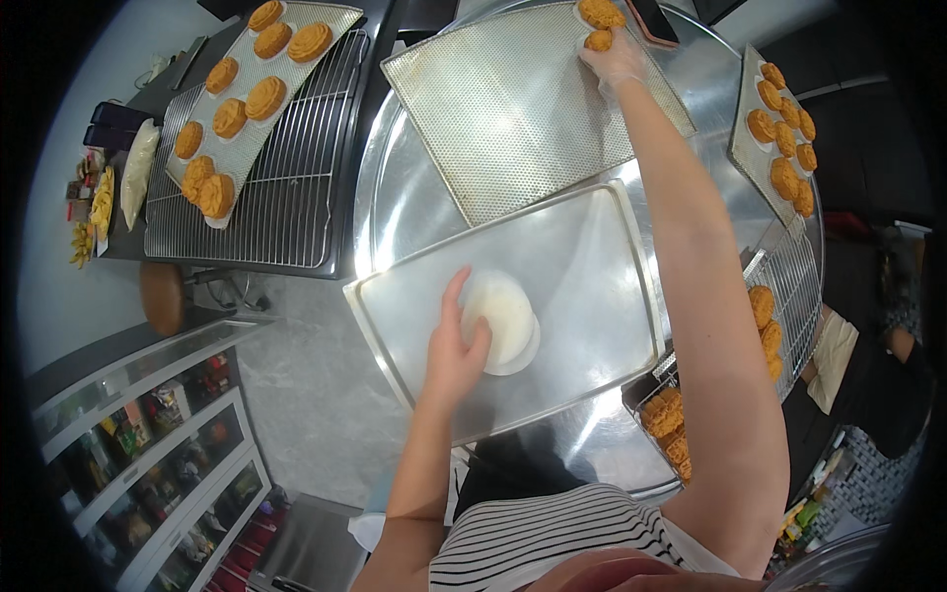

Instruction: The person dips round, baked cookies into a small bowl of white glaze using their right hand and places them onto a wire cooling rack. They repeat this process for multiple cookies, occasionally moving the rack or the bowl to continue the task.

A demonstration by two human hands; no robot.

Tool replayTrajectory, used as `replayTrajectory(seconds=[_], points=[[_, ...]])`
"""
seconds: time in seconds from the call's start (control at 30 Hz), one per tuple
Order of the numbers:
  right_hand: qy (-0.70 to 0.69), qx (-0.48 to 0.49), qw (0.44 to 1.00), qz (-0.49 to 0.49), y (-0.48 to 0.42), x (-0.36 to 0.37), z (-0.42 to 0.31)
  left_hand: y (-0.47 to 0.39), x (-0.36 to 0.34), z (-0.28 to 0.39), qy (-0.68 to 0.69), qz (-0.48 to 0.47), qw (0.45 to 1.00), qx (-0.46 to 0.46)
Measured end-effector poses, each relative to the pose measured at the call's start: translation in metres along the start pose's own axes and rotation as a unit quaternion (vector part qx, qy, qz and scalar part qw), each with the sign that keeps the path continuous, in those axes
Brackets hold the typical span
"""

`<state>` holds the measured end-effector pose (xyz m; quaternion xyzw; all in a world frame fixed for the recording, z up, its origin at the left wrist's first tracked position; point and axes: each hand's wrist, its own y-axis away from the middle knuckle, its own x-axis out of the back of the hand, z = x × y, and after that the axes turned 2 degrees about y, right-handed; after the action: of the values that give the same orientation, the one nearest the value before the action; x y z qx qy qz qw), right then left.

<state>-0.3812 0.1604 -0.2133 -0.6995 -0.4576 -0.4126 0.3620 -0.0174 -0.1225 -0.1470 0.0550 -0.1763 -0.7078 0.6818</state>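
Observation:
My left hand (460, 348) is bare and rests with spread fingers at the left edge of a stack of round white paper liners (499, 318); its thumb lies over the stack. The liners lie on a flat metal baking tray (584, 296). At the far right corner of a perforated metal tray (503, 111), my right hand (615, 63), in a clear plastic glove, has its fingers at a small golden-brown baked piece (598, 41). A larger swirled baked piece (601, 12) sits just beyond it. How firmly the fingers hold the small piece is partly hidden.
Left, a perforated tray (248, 70) of baked pieces lies over a wire cooling rack (296, 200). Another loaded perforated tray (755, 159) stands right. A wire basket (644, 414) with baked pieces is near my right arm. A phone (655, 22) lies at the far edge.

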Motion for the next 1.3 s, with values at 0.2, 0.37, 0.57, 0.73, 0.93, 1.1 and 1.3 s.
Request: replayTrajectory(seconds=[0.2,0.37,0.57,0.73,0.93,1.1,1.3], points=[[0.129,0.068,0.981,-0.130,0.036,0.029,-0.020,-0.038,-0.001,0.006,-0.097,-0.080,0.992,-0.009],[0.069,0.094,0.973,-0.200,0.080,0.043,-0.023,-0.066,-0.013,0.002,-0.087,0.013,0.990,-0.108],[-0.243,-0.029,0.920,-0.306,0.108,0.076,-0.008,-0.150,-0.024,0.020,-0.145,0.063,0.974,-0.160],[-0.416,-0.123,0.845,-0.312,0.138,0.115,0.026,-0.222,-0.059,0.062,-0.178,-0.045,0.969,-0.166],[-0.711,-0.127,0.624,-0.298,0.190,0.165,0.096,-0.271,-0.118,0.048,-0.367,-0.047,0.919,-0.138],[-0.785,-0.085,0.539,-0.292,0.257,0.239,0.164,-0.312,-0.137,0.051,-0.463,-0.081,0.876,-0.109],[-0.810,-0.206,0.533,-0.133,0.341,0.317,0.204,-0.373,-0.103,0.030,-0.401,-0.142,0.904,-0.050]])
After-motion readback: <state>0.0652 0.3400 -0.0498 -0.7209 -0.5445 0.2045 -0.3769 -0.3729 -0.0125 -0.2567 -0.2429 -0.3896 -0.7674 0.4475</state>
